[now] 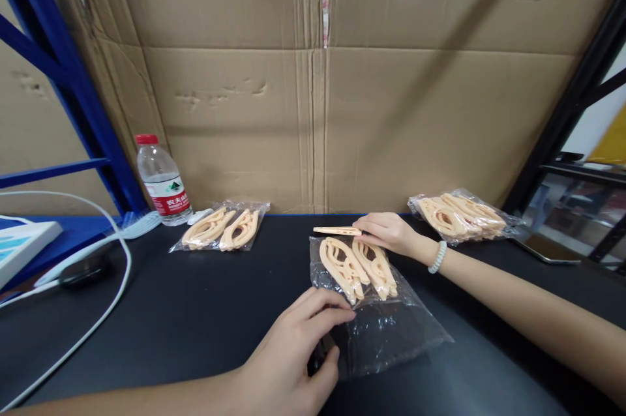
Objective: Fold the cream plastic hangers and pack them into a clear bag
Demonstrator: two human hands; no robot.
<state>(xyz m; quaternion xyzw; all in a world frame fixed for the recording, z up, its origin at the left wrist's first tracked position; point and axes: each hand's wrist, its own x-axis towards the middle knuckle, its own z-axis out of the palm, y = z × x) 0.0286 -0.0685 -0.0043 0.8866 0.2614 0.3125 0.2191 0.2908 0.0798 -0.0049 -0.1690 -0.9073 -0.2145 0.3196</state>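
In the middle of the table lies a clear plastic bag with beige plastic pieces in its far half, which look like folded travel hangers. My right hand, wearing a pale bead bracelet, reaches to the bag's far edge and grips another folded beige hanger, seen edge-on just beyond the bag. My left hand is at the bag's near left side, fingertips against the film and thumb apart from them. Whether it pinches any film is hard to see; its fingers look spread.
Another bag of hangers lies at the back left, beside a red-capped water bottle. A fuller bag sits at the back right, near a phone-like flat object. White cable loops at left. Cardboard walls the back.
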